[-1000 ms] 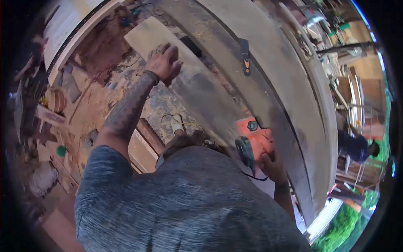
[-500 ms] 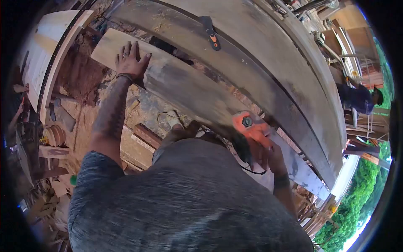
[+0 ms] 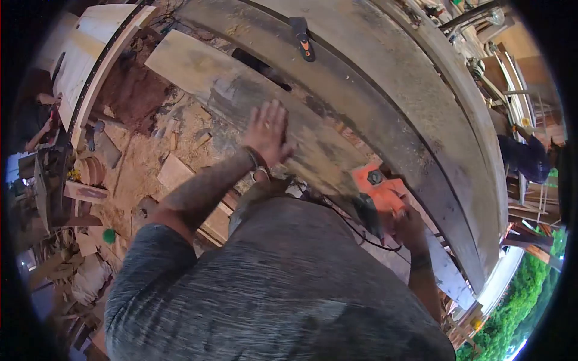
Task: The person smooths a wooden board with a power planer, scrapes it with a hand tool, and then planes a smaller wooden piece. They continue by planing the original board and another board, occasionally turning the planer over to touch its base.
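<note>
My right hand [image 3: 411, 230] is wrapped round the rear handle of an orange electric planer [image 3: 380, 188] with a dark front knob. The planer sits on a long wooden plank [image 3: 186, 63], and a black cord [image 3: 355, 231] trails from it. My left hand [image 3: 267, 132] lies on the plank near its middle, fingers stretched out, to the left of the planer. Dark, worn patches mark much of the plank's face, while its far left end is paler. The planer's underside is hidden.
A scraper [image 3: 303, 42] with a black and orange handle rests on the wide curved planking [image 3: 385, 108] beyond the plank. Wood shavings and offcuts cover the ground [image 3: 135, 192] at left. One person [image 3: 524, 157] is at far right; another person's arm [image 3: 39, 135] shows at far left.
My left hand has moved along the plank from its far left end to near the middle, closer to the planer. The camera view has shifted slightly; the planer stays in my right hand.
</note>
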The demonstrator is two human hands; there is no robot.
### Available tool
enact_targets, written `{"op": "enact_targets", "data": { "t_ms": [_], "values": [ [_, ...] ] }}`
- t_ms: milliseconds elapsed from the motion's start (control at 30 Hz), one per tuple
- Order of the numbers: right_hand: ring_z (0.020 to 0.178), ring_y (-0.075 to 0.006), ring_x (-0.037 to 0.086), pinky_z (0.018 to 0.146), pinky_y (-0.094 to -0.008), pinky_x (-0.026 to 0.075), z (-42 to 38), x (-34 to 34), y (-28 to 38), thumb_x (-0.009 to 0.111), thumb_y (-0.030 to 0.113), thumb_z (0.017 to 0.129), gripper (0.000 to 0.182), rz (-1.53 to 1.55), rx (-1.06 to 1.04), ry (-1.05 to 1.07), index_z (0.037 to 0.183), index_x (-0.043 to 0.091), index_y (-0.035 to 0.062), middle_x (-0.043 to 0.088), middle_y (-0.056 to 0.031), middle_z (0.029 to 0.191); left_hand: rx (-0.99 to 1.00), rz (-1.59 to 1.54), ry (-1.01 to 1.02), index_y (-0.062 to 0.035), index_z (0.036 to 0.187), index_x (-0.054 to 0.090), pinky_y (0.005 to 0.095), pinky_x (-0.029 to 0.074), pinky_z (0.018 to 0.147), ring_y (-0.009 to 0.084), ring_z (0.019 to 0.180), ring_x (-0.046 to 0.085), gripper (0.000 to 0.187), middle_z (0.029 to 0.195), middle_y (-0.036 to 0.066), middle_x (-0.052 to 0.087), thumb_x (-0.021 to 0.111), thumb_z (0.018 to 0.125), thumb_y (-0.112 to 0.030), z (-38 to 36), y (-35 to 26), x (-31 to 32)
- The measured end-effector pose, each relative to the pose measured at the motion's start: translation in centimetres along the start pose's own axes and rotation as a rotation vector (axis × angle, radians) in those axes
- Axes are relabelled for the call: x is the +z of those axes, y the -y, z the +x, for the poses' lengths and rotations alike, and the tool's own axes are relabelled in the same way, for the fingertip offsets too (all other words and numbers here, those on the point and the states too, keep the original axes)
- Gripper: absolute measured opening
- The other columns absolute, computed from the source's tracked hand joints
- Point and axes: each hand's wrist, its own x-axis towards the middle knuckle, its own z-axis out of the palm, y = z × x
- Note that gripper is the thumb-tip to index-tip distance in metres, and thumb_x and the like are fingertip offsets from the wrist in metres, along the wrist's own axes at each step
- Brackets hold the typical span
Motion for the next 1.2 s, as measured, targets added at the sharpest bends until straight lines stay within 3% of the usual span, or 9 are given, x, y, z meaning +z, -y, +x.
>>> {"op": "enact_targets", "data": {
  "t_ms": [133,367,500,667,767,800,867,933,1200],
  "values": [
    [0.062,-0.0166,0.061,0.060,-0.0340,0.052,0.7,-1.1,-2.1,0.053,0.026,0.101,0.033,-0.021,0.013,0.069,0.117,0.067,0.0006,0.062,-0.0086,0.076,0.344,-0.082,0.115,-0.0035,0.166,0.024,0.0563,0.014,0.130,0.0403,0.159,0.022,0.099,0.173,0.022,0.021,0.061,0.095,-0.062,-4.3,-5.6,1.0],
    [0.060,-0.0149,0.060,0.058,-0.0335,0.049,2.0,-1.2,1.4,0.055,0.016,0.097,0.028,0.000,-0.032,0.164,0.118,0.064,-0.0007,0.063,-0.0071,0.078,-0.026,-0.120,0.031,-0.0098,0.167,0.024,0.0531,0.016,0.130,0.0388,0.159,0.024,0.096,0.173,0.020,0.024,0.061,0.095,-0.061,-0.3,1.6,0.1],
    [0.059,-0.0120,0.057,0.055,-0.0304,0.047,5.1,-1.7,-2.0,0.054,0.011,0.096,0.022,-0.431,-0.799,0.106,0.112,0.063,-0.0011,0.061,-0.0037,0.075,-0.290,0.032,-0.144,-0.0101,0.167,0.024,0.0548,0.018,0.129,0.0375,0.160,0.022,0.096,0.173,0.019,0.024,0.054,0.097,-0.069,3.2,11.9,1.0],
    [0.056,-0.0120,0.054,0.054,-0.0300,0.046,3.2,-0.8,2.7,0.056,0.011,0.096,0.013,0.458,0.000,0.100,0.103,0.061,0.0013,0.056,-0.0022,0.068,-0.584,0.090,-0.155,-0.0106,0.165,0.030,0.0571,0.018,0.128,0.0359,0.160,0.024,0.095,0.173,0.014,0.028,0.047,0.096,-0.073,5.4,18.5,-2.0],
    [0.061,-0.0096,0.052,0.054,-0.0286,0.044,4.3,-0.5,2.8,0.057,0.013,0.098,0.011,0.524,-0.108,0.012,0.097,0.061,0.0025,0.054,-0.0006,0.069,-0.630,0.091,-0.153,-0.0128,0.165,0.033,0.0579,0.019,0.127,0.0350,0.159,0.026,0.093,0.173,0.011,0.029,0.048,0.096,-0.073,6.3,19.3,-2.4],
    [0.065,-0.0093,0.053,0.056,-0.0291,0.045,5.4,-0.5,2.2,0.057,0.014,0.098,0.013,0.122,-0.585,-0.196,0.095,0.061,0.0019,0.056,-0.0005,0.071,-0.625,0.064,-0.142,-0.0138,0.165,0.034,0.0584,0.019,0.127,0.0344,0.159,0.027,0.092,0.173,0.010,0.031,0.048,0.096,-0.073,6.2,19.4,-2.4],
    [0.073,-0.0093,0.055,0.061,-0.0305,0.046,6.6,-1.0,2.1,0.058,0.015,0.100,0.017,-0.141,-0.793,-0.376,0.094,0.062,0.0002,0.059,-0.0011,0.077,-0.622,0.048,-0.186,-0.0159,0.165,0.035,0.0594,0.019,0.126,0.0333,0.159,0.028,0.090,0.173,0.009,0.032,0.049,0.097,-0.073,6.5,20.0,-1.8],
    [0.080,-0.0099,0.057,0.067,-0.0323,0.049,7.0,-0.9,3.4,0.060,0.016,0.100,0.019,0.260,-0.333,-0.355,0.095,0.065,-0.0020,0.064,-0.0024,0.086,-0.628,0.093,-0.194,-0.0174,0.165,0.035,0.0595,0.018,0.127,0.0327,0.159,0.028,0.089,0.173,0.007,0.031,0.050,0.097,-0.073,6.7,20.1,-1.3],
    [0.106,-0.0114,0.062,0.094,-0.0295,0.049,13.8,-3.4,4.2,0.067,0.023,0.101,0.034,0.591,-0.437,-0.585,0.124,0.072,-0.0020,0.071,-0.0043,0.111,-0.664,0.102,-0.168,-0.0252,0.166,0.033,0.0599,0.015,0.128,0.0315,0.160,0.024,0.089,0.174,0.003,0.029,0.051,0.095,-0.076,6.6,19.1,-2.2]
  ]
}}
